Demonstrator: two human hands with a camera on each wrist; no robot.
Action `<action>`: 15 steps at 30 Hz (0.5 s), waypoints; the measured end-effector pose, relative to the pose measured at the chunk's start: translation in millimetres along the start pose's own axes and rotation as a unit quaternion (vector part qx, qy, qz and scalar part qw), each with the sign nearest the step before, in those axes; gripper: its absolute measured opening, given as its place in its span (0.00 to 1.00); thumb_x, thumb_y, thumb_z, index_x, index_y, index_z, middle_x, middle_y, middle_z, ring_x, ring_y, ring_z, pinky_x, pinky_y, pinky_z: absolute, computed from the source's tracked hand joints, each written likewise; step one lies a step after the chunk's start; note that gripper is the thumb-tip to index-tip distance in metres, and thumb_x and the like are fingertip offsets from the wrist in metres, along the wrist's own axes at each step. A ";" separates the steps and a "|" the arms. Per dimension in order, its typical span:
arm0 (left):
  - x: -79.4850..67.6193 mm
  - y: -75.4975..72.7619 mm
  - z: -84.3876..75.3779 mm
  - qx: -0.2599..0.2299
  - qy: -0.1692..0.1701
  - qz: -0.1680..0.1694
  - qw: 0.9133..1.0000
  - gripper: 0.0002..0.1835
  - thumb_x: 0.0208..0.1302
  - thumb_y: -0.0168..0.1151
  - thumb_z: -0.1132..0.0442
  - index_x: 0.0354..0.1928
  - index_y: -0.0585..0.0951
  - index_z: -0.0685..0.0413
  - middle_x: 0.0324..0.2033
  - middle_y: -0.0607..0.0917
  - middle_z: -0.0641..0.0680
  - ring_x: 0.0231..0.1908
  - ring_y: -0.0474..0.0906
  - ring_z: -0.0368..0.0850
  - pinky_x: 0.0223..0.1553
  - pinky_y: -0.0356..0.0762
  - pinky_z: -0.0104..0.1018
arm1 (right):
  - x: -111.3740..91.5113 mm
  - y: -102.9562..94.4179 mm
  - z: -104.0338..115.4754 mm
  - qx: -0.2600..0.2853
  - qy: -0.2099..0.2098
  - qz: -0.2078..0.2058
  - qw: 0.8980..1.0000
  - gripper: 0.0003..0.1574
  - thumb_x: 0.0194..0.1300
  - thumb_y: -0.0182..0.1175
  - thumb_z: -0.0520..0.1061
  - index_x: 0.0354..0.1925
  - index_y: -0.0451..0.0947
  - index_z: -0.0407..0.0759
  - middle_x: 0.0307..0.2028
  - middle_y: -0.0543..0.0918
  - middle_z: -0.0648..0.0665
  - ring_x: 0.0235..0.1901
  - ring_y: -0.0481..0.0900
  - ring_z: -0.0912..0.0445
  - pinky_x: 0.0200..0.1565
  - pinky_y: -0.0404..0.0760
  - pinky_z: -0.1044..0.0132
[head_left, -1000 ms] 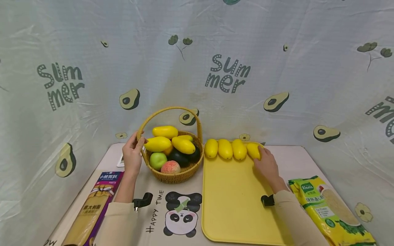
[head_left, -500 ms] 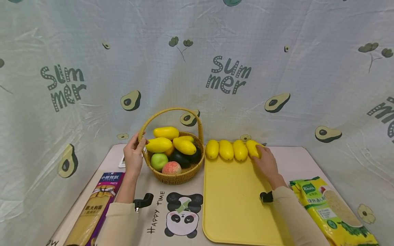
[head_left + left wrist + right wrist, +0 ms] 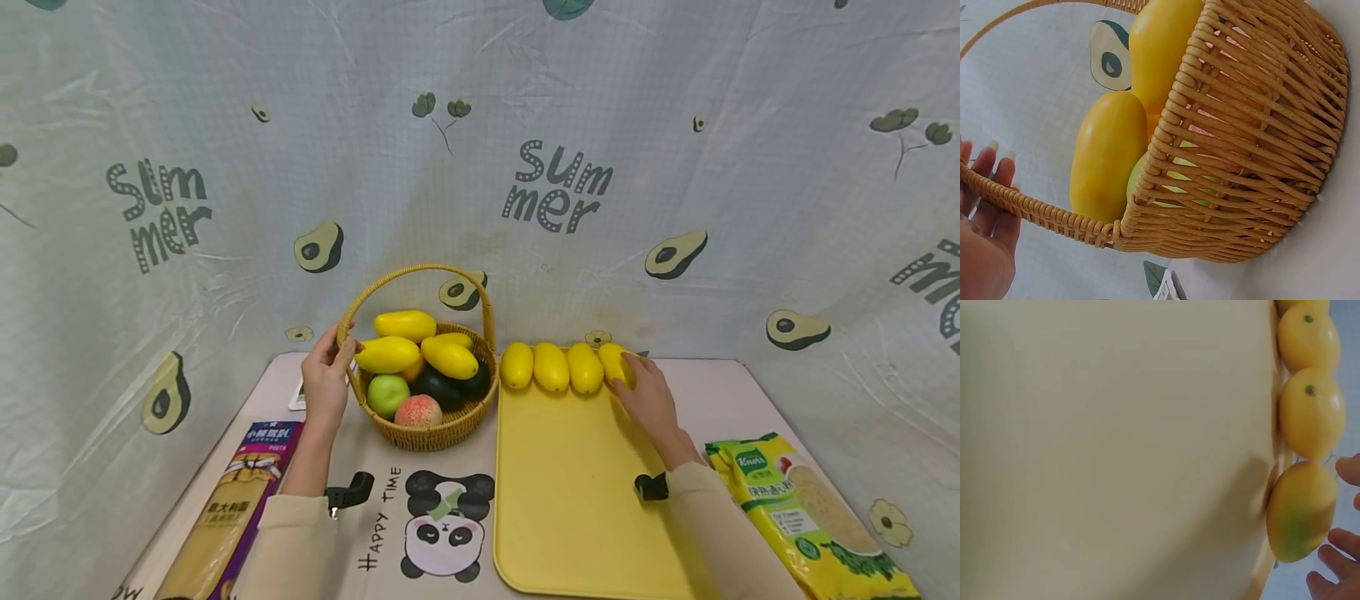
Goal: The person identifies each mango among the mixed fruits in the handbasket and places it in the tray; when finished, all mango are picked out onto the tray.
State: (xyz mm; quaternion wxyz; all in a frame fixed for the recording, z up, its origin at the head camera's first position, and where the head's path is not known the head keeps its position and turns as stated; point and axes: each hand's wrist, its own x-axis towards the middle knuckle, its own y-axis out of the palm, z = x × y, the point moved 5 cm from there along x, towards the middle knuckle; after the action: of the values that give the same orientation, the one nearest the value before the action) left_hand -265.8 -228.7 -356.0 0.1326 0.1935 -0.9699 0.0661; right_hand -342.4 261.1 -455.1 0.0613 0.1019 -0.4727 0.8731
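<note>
My left hand [image 3: 327,383] holds the left side of the woven basket's [image 3: 420,437] arched handle. In the left wrist view its fingers pass behind the handle. The basket bears several yellow mangoes [image 3: 387,355], a green apple [image 3: 387,395], a peach [image 3: 418,411] and dark fruit [image 3: 437,388]. On the yellow tray's [image 3: 577,492] far edge several mangoes [image 3: 551,367] lie in a row. My right hand [image 3: 649,400] is at the rightmost mango [image 3: 1300,512]; in the right wrist view thumb and fingers are spread beside it, contact hard to tell.
A purple pasta packet [image 3: 232,508] lies to the left of the basket, and a yellow-green Knorr bag [image 3: 810,517] to the right of the tray. Printed cloth [image 3: 555,283] hangs closely behind and at the sides. A panda print [image 3: 447,525] marks the tabletop.
The rightmost mango has turned from slanted to more upright beside its neighbours. My right hand has then spread its fingers at it. The left hand has stayed on the handle.
</note>
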 end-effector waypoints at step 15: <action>-2.1 0.0 -4.9 0.001 0.012 0.005 1.000 0.19 0.77 0.49 0.59 0.64 0.76 0.56 0.42 0.80 0.59 0.47 0.75 0.43 0.64 0.67 0.40 | -1.0 22.8 59.7 0.043 -0.100 0.004 0.994 0.33 0.68 0.61 0.48 0.68 0.68 0.42 0.67 0.70 0.35 0.68 0.67 0.38 0.68 0.65 0.40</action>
State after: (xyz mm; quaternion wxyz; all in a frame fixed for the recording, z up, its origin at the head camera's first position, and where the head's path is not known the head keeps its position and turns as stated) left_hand -262.8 -227.1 -351.9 0.1435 0.1879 -0.9691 0.0700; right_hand -338.8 198.7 -442.1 0.0051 0.1896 -0.4385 0.8785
